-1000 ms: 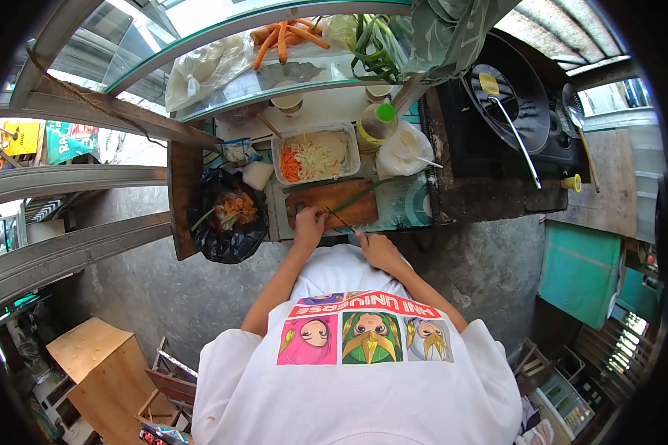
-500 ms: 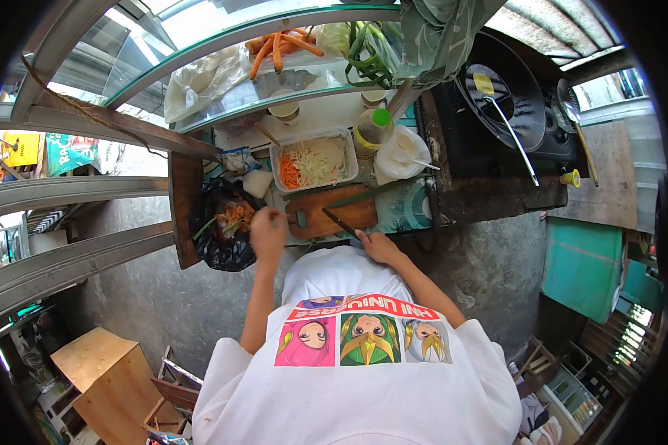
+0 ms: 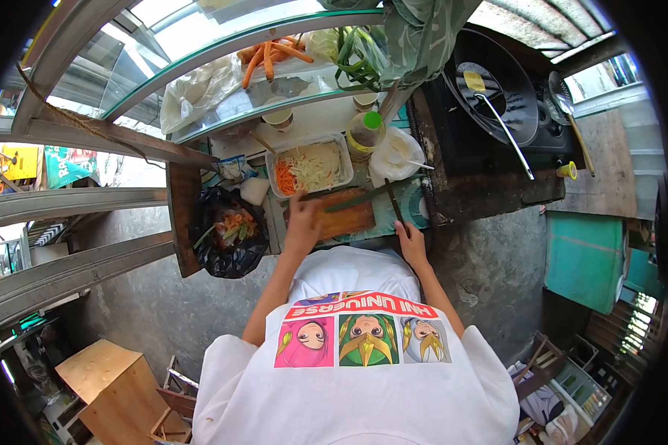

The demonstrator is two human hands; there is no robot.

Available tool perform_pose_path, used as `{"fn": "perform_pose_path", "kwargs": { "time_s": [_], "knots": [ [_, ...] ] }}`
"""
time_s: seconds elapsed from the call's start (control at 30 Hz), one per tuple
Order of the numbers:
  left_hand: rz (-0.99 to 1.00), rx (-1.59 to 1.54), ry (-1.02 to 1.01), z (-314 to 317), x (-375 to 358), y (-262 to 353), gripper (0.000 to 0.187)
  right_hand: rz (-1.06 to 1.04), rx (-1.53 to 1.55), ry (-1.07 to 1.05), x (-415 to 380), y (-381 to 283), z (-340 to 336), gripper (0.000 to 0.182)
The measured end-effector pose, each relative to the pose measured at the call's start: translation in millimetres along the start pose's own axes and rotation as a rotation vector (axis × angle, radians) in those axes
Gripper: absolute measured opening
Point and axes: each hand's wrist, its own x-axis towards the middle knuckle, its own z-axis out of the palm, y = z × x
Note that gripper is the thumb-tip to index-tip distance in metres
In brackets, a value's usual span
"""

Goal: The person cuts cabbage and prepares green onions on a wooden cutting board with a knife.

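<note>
A knife (image 3: 395,202) with a dark blade is gripped in my right hand (image 3: 411,242), its blade pointing away from me, right of the wooden cutting board (image 3: 349,220). My left hand (image 3: 302,225) reaches over the board's left end, fingers apart and bent, with fingertips close to the end of a long green stalk (image 3: 364,197). That stalk lies slanting across the board and past its right side. Just behind the board sits a clear plastic tub (image 3: 348,159) of shredded carrot (image 3: 287,176) and shredded cabbage (image 3: 315,167). My left hand hides the board's handle end.
A black plastic bag (image 3: 234,259) of peelings stands at the left. Behind the board are a green-capped jar (image 3: 365,137) and a white bag (image 3: 395,156) with a spoon. A wok (image 3: 516,111) rests on the stove at right. Carrots (image 3: 269,59) lie on the glass shelf above.
My left hand has moved right, from beside the black bag to over the board's left end. My right hand has carried the knife right, off the board, and turned its blade away from me.
</note>
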Motion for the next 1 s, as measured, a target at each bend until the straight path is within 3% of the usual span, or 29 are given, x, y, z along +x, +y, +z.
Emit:
{"fn": "perform_pose_path", "kwargs": {
  "time_s": [0.1,0.2,0.37,0.53,0.7,0.87,1.0],
  "knots": [
    [-0.046,0.032,-0.142,17,4,15,0.036,0.012,-0.061,0.035,-11,-9,-5,0.047],
    [0.126,0.118,-0.003,10,3,22,0.030,0.000,-0.090,0.008,-17,-9,-8,0.045],
    [0.029,0.054,-0.241,21,-13,-6,0.028,0.041,-0.132,-0.035,-20,2,1,0.047],
    [-0.020,0.088,-0.247,39,-11,-26,0.024,0.038,-0.209,-0.111,-14,-6,1,0.051],
    [-0.077,0.062,-0.325,16,-13,-36,0.023,0.006,-0.289,-0.143,-11,-11,12,0.054],
    [-0.250,-0.105,-0.286,-7,-36,-61,0.016,0.126,-0.338,-0.182,-12,-31,27,0.058],
    [-0.175,-0.068,-0.228,-29,-44,-59,0.016,0.159,-0.338,-0.243,-9,-37,27,0.060]
  ]
}}
